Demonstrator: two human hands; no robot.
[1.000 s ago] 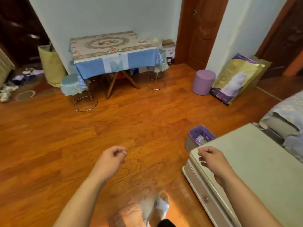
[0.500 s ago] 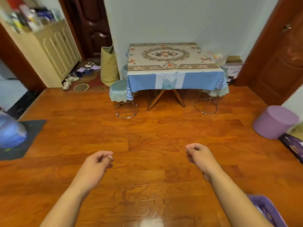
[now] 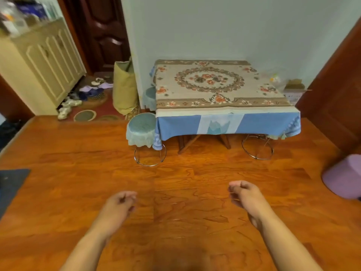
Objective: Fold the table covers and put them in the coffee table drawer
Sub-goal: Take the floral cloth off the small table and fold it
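- Table (image 3: pixel 224 137) against far wall, two covers (image 3: pixel 218 85) layered on it.
- Stool (image 3: pixel 141 130) at table's left front corner — bag (image 3: pixel 124 89) behind it.
- Cabinet (image 3: pixel 39 61) far left.

Both forearms are bare right down to the bottom of the view, with no sleeve or cuff showing. The left hand (image 3: pixel 119 204) and the right hand (image 3: pixel 247 196) wear no gloves, and neither wrist carries a watch, band or bracelet.
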